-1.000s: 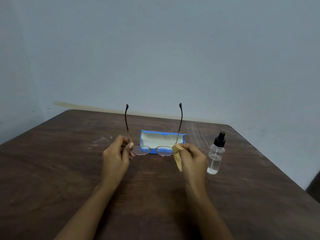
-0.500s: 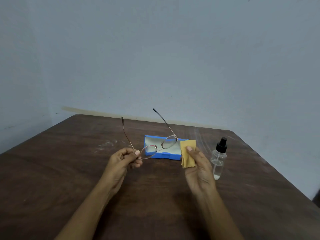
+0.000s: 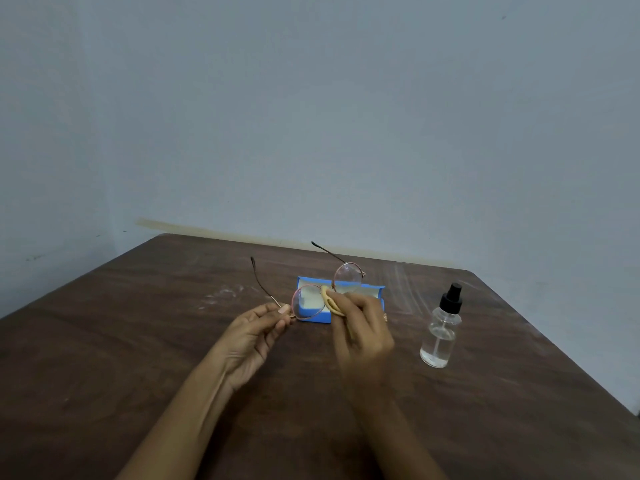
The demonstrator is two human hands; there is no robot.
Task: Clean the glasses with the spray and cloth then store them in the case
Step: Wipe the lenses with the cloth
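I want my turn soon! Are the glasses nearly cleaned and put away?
Spraying seems done: the spray bottle stands untouched. Now the left hand holds the glasses while the right hand holds the cloth against them. Left: folding them into the open blue case.

Spray bottle right of case

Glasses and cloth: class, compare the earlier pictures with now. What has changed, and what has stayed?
The right hand, which had drawn the yellow cloth away, has brought it back against the glasses near the bridge. The left hand still pinches them at the hinge. The blue case and spray bottle have not moved.
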